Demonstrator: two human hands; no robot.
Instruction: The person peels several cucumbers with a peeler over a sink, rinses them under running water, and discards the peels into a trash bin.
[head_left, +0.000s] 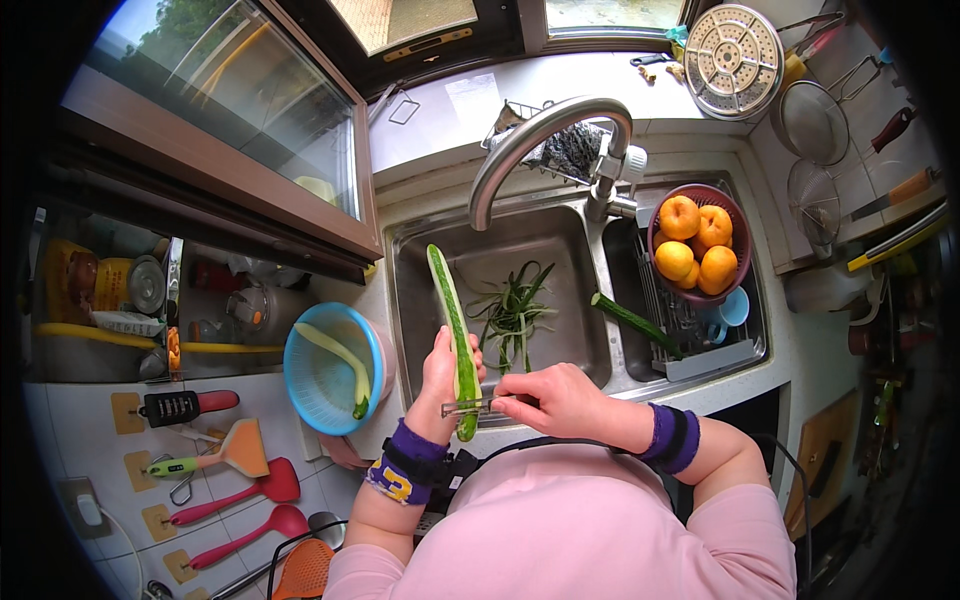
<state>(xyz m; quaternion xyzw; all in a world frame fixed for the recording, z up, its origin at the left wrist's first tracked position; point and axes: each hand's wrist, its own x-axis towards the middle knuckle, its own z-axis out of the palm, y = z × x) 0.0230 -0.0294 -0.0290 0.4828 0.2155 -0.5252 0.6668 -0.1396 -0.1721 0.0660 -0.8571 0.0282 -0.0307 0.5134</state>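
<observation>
My left hand (442, 369) grips a long, partly peeled cucumber (453, 315) around its lower half. Pale stripes run beside the dark green skin left on it. In my right hand (553, 397) is a metal peeler (466, 406), its blade lying across the cucumber near the lower end. Beyond my hands, a heap of green peel strips (514, 311) lies in the left basin of the steel sink (559, 232). An unpeeled cucumber (637, 324) leans over the right basin. To the left, a peeled cucumber (337, 360) rests in a blue plastic basket (319, 401).
A curved faucet (525, 142) arches over the left basin. In the right basin stand a maroon basket (739, 214) of orange fruit and a blue cup (729, 311). An open window (300, 142) juts in at left. Kitchen utensils (232, 495) hang on the left wall, strainers (814, 124) at right.
</observation>
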